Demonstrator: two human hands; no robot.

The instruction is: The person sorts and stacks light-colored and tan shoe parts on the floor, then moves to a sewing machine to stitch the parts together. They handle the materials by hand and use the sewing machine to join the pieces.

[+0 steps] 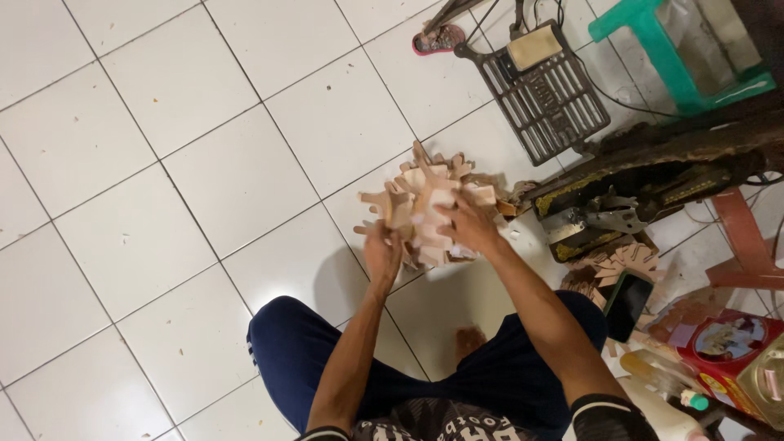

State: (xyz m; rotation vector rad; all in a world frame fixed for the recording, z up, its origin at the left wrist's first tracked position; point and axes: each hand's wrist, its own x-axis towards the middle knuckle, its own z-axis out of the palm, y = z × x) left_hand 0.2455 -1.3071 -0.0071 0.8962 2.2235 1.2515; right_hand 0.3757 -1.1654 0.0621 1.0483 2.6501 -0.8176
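I sit on a white tiled floor with my legs in dark blue trousers (302, 351) spread. Both hands are raised over a stack of pale tan leather-like cut pieces (425, 204). My left hand (380, 255) grips the stack's left side, where several cut shapes fan out. On the stack's right side my right hand (469, 222) presses with its fingers curled over the pieces. The stack sits above the floor, between my knees and a sewing machine.
A black treadle plate (545, 91) lies at the top right with a green plastic stool (678, 57) beside it. A dark old sewing machine (653, 180) stands on the right. More cut pieces (612, 265), a phone (627, 304), a red tin (735, 347) and bottles lie by my right knee.
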